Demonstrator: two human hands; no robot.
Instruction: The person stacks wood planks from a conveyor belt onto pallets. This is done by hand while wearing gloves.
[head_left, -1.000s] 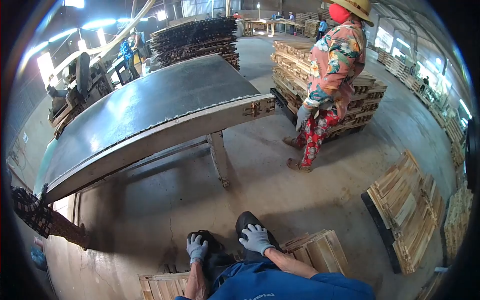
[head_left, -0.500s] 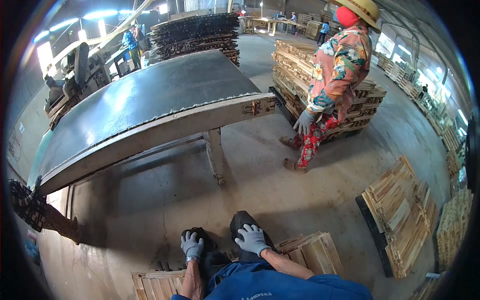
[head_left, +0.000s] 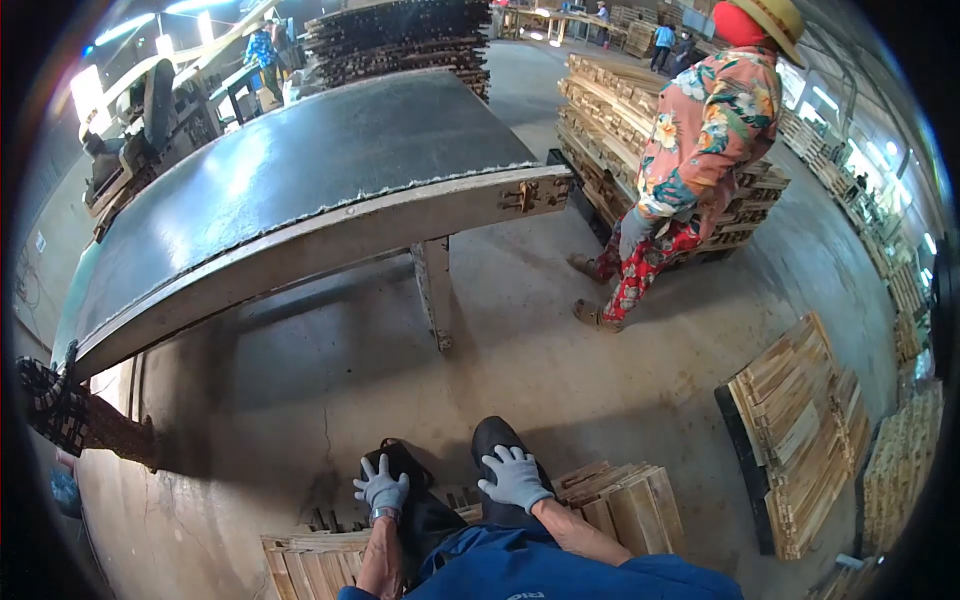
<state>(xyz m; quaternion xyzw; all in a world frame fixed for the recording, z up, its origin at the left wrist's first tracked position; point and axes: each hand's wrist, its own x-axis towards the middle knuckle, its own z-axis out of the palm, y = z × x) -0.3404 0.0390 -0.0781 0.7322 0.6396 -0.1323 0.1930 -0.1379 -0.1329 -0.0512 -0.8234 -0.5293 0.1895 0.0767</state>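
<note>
Both my hands wear grey gloves and rest on the dark trousers over my knees. My left hand [head_left: 382,487] lies on the left knee with its fingers spread, holding nothing. Flat on the right knee is my right hand [head_left: 515,477], fingers apart and empty. Beneath and beside my legs are stacked wooden boards [head_left: 630,505], part of them hidden by my body. A long table [head_left: 300,170] with a dark smooth top and a pale frame stands in front of me, out of contact with my hands.
A co-worker [head_left: 705,150] in a flowered shirt and hat stands by a wood stack [head_left: 610,110] at right. Another board pile [head_left: 800,430] lies on the floor at right. A person's arm and leg [head_left: 75,410] show at far left. Machinery [head_left: 150,130] stands behind the table.
The view has tilted and shifted slightly. My left hand's fingers have spread wider on the knee. The co-worker's head has turned further away.
</note>
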